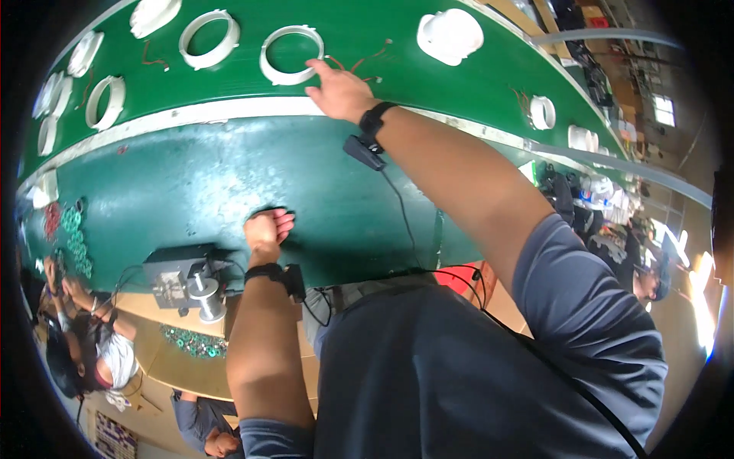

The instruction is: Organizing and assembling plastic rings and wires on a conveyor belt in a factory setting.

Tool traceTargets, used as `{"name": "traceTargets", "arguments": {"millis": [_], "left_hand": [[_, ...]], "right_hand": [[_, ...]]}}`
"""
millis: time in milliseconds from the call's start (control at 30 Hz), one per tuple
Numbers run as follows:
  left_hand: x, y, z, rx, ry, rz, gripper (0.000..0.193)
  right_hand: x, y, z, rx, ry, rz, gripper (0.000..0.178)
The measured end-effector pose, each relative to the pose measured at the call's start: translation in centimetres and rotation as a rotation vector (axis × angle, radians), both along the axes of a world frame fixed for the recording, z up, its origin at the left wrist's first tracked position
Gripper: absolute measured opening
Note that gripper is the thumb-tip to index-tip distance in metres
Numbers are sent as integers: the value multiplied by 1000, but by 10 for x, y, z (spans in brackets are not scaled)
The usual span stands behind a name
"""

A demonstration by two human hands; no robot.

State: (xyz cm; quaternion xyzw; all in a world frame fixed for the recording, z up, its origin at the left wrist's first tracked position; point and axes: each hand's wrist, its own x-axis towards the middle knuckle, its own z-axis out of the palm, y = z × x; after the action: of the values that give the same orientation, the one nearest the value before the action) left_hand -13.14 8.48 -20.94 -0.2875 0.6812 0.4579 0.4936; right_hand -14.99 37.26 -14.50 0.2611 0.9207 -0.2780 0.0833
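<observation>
The right hand (341, 92), thumb and forefinger apart, touches the right rim of a white ring (287, 79), round, hollow and small-tabbed, on the green belt (497, 73). At least three such rings show, though crowding at far left prevents a sure count; one bulky white housing (453, 37) sits rightward. The left hand (267, 229) curls its fingers together over the worktop (344, 199); whether it holds anything cannot be told.

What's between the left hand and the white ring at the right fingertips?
Head view: from left hand to white ring, bare green tabletop, then the white rail, then a strip of farther green surface.
</observation>
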Motion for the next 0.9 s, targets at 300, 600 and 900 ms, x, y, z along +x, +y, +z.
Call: {"name": "traceTargets", "arguments": {"millis": [300,600,900], "left_hand": [[2,0,-17,-74,0,28,18],[2,2,-24,-110,17,-35,23],[3,4,-26,-137,36,3,21]], "right_hand": [[55,63,-15,162,81,-68,26],[149,130,-11,205,-20,-229,28],[143,135,0,239,103,-337,33]]}}
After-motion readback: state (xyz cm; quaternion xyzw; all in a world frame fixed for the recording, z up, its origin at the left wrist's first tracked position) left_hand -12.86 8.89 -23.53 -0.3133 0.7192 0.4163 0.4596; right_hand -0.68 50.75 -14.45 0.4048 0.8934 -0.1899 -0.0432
